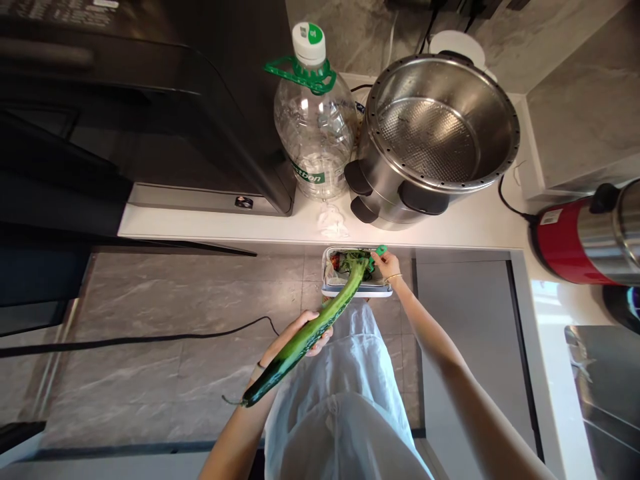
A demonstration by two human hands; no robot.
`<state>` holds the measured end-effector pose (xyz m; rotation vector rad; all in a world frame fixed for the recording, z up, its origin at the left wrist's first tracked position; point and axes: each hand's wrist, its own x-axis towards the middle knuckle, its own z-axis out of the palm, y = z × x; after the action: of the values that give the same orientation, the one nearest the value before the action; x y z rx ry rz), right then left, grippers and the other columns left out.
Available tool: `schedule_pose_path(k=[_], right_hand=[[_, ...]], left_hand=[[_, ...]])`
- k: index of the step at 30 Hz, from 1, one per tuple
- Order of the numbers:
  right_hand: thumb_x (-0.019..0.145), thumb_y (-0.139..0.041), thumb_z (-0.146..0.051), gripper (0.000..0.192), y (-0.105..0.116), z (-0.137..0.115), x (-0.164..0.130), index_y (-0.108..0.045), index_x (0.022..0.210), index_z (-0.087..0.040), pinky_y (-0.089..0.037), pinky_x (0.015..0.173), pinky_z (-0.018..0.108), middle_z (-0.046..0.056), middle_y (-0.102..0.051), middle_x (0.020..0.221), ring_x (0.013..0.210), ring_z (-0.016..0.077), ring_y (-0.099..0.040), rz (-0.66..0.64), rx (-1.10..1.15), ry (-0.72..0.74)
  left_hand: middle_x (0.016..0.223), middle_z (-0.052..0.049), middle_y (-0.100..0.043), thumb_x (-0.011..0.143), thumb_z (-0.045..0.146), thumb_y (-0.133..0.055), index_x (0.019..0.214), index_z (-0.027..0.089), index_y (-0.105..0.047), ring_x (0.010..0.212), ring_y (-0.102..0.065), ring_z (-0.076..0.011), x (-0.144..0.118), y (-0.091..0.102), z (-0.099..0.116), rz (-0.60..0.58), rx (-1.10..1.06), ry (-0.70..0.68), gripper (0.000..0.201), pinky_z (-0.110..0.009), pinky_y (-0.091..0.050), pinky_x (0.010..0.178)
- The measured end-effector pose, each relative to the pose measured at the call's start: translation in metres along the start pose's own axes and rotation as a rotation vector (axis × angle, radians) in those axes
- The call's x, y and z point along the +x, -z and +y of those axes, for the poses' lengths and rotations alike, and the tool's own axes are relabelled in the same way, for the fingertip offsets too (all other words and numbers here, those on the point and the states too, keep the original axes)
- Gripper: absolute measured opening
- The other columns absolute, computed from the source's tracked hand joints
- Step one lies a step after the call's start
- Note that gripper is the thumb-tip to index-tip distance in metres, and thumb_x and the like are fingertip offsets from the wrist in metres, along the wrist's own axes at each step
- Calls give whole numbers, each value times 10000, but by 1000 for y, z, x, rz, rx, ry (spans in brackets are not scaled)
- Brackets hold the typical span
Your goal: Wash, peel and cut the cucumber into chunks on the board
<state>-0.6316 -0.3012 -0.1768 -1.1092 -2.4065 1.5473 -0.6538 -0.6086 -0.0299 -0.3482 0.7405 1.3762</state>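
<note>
Cucumber (310, 333) angled over floor bin (356, 291) so peelings drop in; left hand (295, 337) grip closed around it, right hand (386, 265) clamps green peeler (379, 254) at tip.

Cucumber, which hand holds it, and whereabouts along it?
The left hand grips the cucumber around its middle; the right hand holds a green peeler at its far end.

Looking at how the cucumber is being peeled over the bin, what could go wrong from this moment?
1. The left hand holds the long cucumber only near its middle, so the wet skin may slip and the cucumber could drop to the floor.
2. The right hand works the green peeler at the far tip; a slip could nick fingers.
3. The small bin is narrow, so peels may land on the floor beside it.
</note>
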Motion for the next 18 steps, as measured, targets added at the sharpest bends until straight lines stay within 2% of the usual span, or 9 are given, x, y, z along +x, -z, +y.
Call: schedule_pose_path(k=[3, 6, 8, 11, 12, 14, 18], right_hand=[[716, -631, -566, 465, 3, 12, 0, -407, 482, -232, -307, 520, 273, -16, -460, 442, 469, 119, -371, 24, -224, 25], [762, -595, -527, 406, 8, 13, -17, -457, 529, -224, -321, 546, 277, -1, -500, 487, 501, 133, -413, 80, -256, 85], [771, -586, -546, 403, 12, 4, -36, -500, 563, -211, -335, 547, 271, 4, -526, 517, 519, 133, -436, 171, -163, 91], [747, -603, -609, 451, 12, -27, -73, -546, 586, -191, -334, 500, 250, -14, -522, 498, 483, 110, -425, 269, 171, -58], [737, -609, -626, 460, 11, -40, -87, -575, 614, -184, -315, 473, 241, -27, -504, 479, 457, 98, -403, 235, 328, -121], [710, -647, -630, 456, 5, -70, -117, -640, 698, -174, -256, 424, 224, -53, -460, 440, 405, 75, -344, 53, 613, -233], [678, -704, -603, 444, -7, -117, -165, -654, 660, -162, -198, 383, 207, -54, -449, 385, 345, 48, -299, -285, 870, -357]], left_hand=[[687, -35, -471, 812, 438, -503, 720, 138, -593, 509, -264, -80, 4, 6, -2, -14, -79, -12, 326, -236, -172, 411], [703, -32, -478, 803, 410, -520, 702, 146, -571, 539, -293, -82, 7, 7, -3, 6, -157, -82, 287, -219, -203, 416], [711, -32, -495, 794, 383, -543, 702, 154, -566, 568, -334, -89, 9, 4, -2, 49, -188, -130, 248, -208, -246, 441], [698, -30, -504, 765, 363, -585, 712, 155, -580, 562, -349, -87, 16, -4, -1, 96, -225, -171, 215, -207, -267, 457], [692, -30, -504, 758, 366, -593, 714, 152, -586, 551, -349, -85, 20, -6, -1, 92, -235, -169, 218, -211, -269, 458], [682, -33, -514, 755, 370, -601, 716, 153, -593, 540, -370, -92, 29, -10, -4, 81, -232, -168, 221, -224, -282, 465], [642, -13, -532, 758, 335, -620, 724, 189, -595, 550, -451, -121, 42, -12, -12, 146, -174, -315, 152, -243, -326, 497]])
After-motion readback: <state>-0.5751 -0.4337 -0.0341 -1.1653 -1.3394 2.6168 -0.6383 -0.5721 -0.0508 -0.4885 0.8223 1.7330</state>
